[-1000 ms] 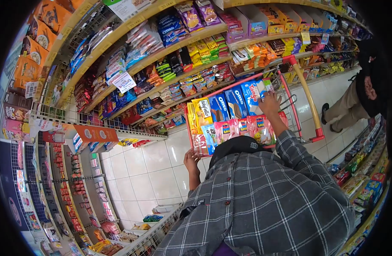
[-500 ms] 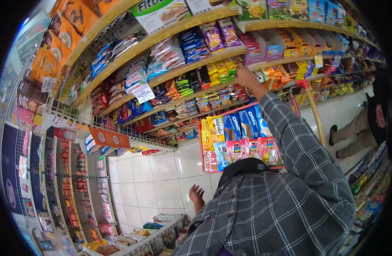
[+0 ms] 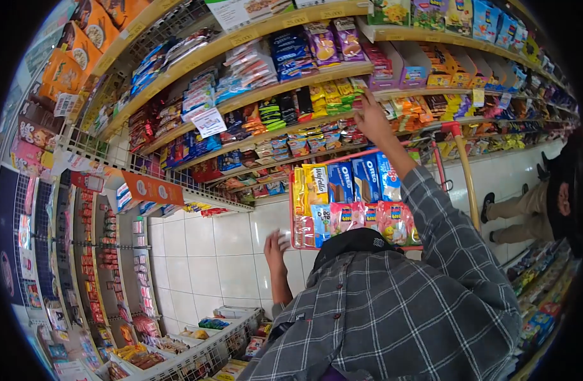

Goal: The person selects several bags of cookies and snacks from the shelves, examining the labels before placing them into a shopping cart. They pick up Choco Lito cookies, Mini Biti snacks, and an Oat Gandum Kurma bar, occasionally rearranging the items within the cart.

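Note:
My right hand (image 3: 374,122) is raised at the snack shelf, beside green and yellow snack packs (image 3: 343,94). Its fingers are stretched out and apart, and I see nothing held in them. Low on the left, over the floor tiles, my left hand (image 3: 276,247) is empty with its fingers apart. Between the two stands a red-rimmed shopping cart (image 3: 292,209). Lined up in it are a yellow Wafello pack (image 3: 317,184), blue Oreo packs (image 3: 341,183) and several pink packs (image 3: 393,219). A black cap on my head hides the cart's near side.
Shelves of packaged snacks (image 3: 253,73) curve across the front. An orange display box (image 3: 153,190) juts out at the left. A white mesh bin (image 3: 218,346) with packs stands at the lower left. A person in beige trousers (image 3: 523,203) stands at the right, past a wooden pole (image 3: 468,171).
My right hand has drawn slightly back and down from the green packs, its fingers more spread. My left hand has risen and moved left. The view has shifted a little.

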The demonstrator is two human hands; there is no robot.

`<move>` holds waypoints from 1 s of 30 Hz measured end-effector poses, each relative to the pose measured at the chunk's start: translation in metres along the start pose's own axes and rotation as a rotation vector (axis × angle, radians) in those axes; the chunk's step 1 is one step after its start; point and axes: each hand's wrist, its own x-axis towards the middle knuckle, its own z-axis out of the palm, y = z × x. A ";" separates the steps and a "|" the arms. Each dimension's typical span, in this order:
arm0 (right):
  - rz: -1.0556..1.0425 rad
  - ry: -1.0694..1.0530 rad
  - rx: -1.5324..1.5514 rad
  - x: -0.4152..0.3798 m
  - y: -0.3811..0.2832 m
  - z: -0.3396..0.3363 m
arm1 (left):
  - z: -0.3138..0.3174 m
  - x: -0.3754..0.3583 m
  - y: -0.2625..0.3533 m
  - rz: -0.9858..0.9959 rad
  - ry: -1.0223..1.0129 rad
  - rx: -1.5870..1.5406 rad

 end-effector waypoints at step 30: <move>0.620 -0.191 1.249 -0.227 -0.109 -0.126 | 0.190 -0.043 0.127 -0.103 -0.768 -0.257</move>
